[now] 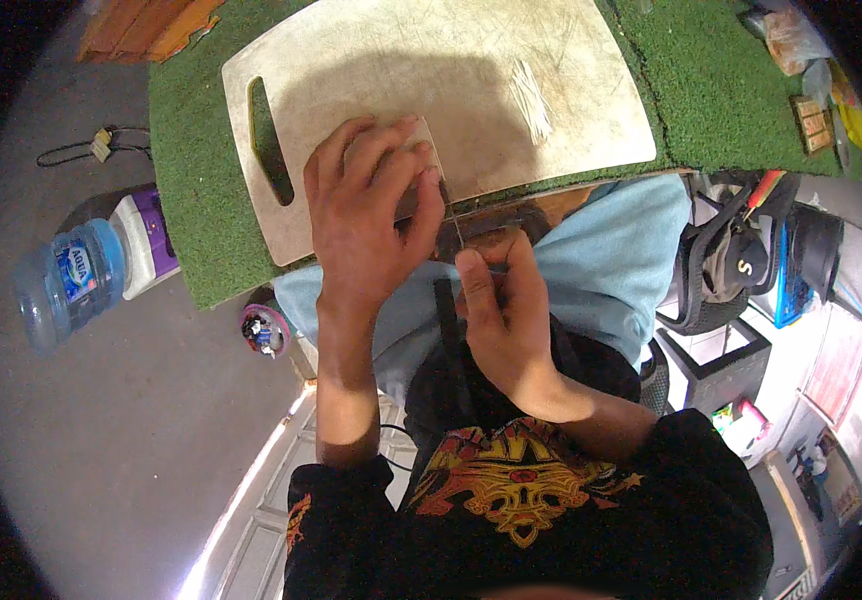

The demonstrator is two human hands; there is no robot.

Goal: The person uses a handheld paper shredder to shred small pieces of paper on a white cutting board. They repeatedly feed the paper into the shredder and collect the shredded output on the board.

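Observation:
A pale, worn cutting board (371, 67) with a handle slot lies before me. My left hand (378, 202) rests palm down over its near edge, fingers bent and fingertips beside a thin strand or stick (455, 223); whether they grip it is unclear. The strand runs from the board over the near edge towards me. Below that edge, above my lap, my right hand (502, 300) pinches its near end between thumb and forefinger. Several thin white sticks or strands (530, 101) lie in a loose bundle on the board's right part.
Green artificial turf (198, 187) covers the surface under the board. Small packets and a bag (795, 45) lie at the far right. A large clear water bottle (74, 277) and a dark cord (63, 154) are on the floor at left. A black bag (723, 262) is at right.

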